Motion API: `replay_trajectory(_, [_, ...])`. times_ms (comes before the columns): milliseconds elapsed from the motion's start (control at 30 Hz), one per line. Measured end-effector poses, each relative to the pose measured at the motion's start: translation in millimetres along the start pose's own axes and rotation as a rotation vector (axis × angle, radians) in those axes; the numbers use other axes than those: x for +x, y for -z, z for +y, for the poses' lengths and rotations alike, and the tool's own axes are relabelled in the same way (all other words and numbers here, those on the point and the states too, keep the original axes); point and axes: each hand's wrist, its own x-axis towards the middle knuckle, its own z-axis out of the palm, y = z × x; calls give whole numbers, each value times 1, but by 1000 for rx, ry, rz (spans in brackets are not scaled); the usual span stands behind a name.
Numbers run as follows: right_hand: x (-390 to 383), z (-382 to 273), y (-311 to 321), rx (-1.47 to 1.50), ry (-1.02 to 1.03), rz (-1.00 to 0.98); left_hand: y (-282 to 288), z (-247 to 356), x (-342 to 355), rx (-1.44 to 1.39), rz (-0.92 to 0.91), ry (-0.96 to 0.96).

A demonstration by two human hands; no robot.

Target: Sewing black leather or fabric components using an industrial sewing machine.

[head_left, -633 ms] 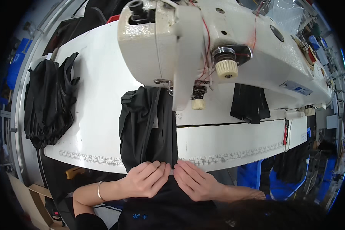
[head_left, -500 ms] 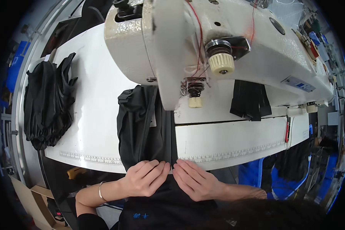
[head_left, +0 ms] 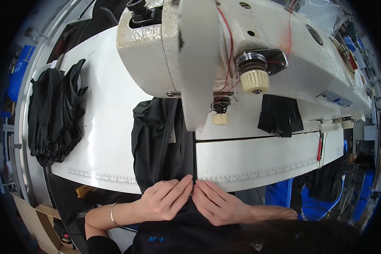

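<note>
Fabric (head_left: 164, 150), black, just beyond left hand (head_left: 164, 200) and right hand (head_left: 219, 205), near edge in both pinches.

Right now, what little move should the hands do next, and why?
Maybe ease the middle black cloth gently forward, edge straight: the left hand and right hand seem to pinch its near end, and it reaches toward the sewing machine.

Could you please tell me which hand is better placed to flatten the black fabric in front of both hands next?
Probably the left hand: most of the black fabric lies ahead of it, while the right hand sits at the fabric's right edge.
</note>
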Motion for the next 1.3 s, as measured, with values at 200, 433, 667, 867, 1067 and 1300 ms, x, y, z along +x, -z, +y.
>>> replay_trajectory(200, [1,1,1,1,15,-17,-5,2,-1,12,-1,15])
replay_trajectory(433, [1,3,4,-5,27,-32,-7,1,0,3,-6,13])
replay_trajectory(667, [6,5,8,52,28,-104,-10,-5,0,-60,-14,36])
replay_trajectory(867, [23,35,10,-76,59,-174,-13,-36,20,-91,-1,35])
replay_trajectory(1067, [31,69,-14,-22,-26,-38,-19,-75,40,-122,42,22])
replay_trajectory(1300, [42,104,-36,641,-387,11,-41,-105,43,-153,61,141])
